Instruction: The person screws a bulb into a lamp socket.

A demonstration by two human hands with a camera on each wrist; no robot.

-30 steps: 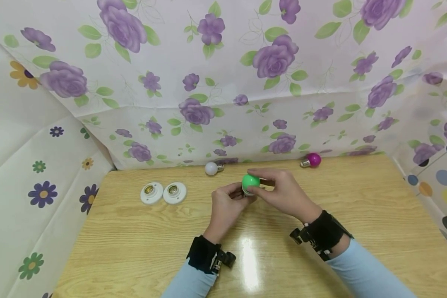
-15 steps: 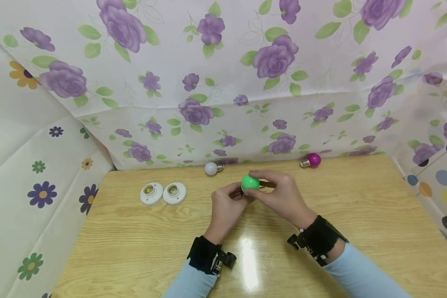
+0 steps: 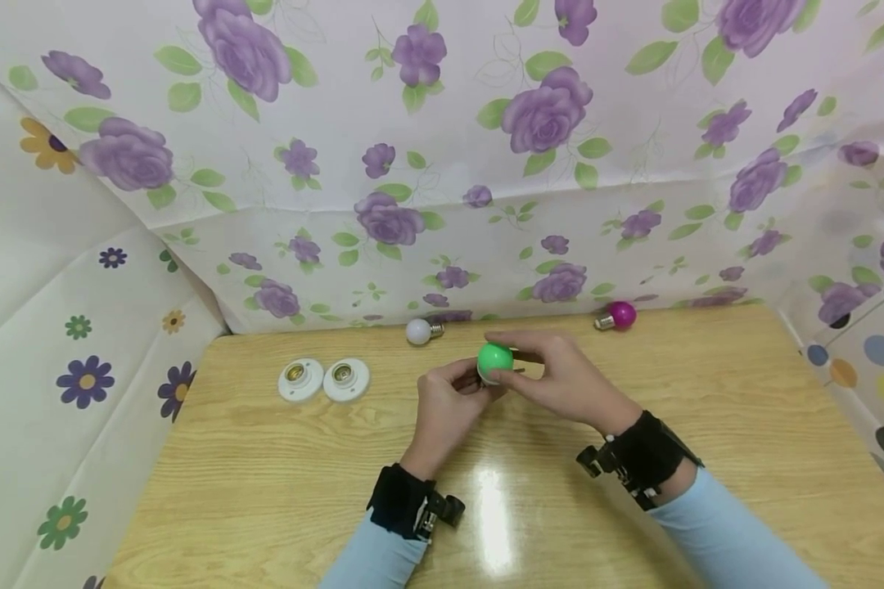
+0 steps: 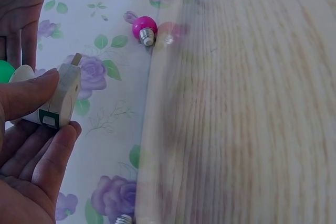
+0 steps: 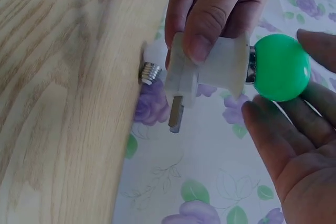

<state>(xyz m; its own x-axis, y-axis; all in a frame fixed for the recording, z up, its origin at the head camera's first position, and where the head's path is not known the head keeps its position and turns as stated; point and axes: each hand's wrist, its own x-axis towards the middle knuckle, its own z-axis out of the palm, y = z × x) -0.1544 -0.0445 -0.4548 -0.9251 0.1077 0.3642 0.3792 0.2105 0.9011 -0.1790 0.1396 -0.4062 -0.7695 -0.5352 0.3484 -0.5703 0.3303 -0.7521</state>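
Note:
A white plug-in lamp socket [image 5: 210, 69] with flat metal prongs is gripped between the thumb and fingers of my left hand [image 3: 445, 409]. Screwed into its mouth is a green light bulb [image 5: 282, 67], a strip of metal thread showing at the bulb's neck. My right hand [image 3: 563, 380] holds the round green part, thumb on one side and fingers on the other. The left wrist view shows the socket's side [image 4: 60, 98] and only a sliver of the bulb. Both hands are over the middle of the table.
Two round white lamp holders [image 3: 300, 379] sit side by side on the wooden table [image 3: 265, 491], to the left. At the back edge lie a white bulb [image 3: 418, 331] and a magenta bulb [image 3: 622, 316]. Flowered cloth [image 3: 324, 270] rises behind the table.
My right hand swung slightly left and down at the wrist, then back, its fingers shifting around the green bulb. My left hand has kept the socket in place.

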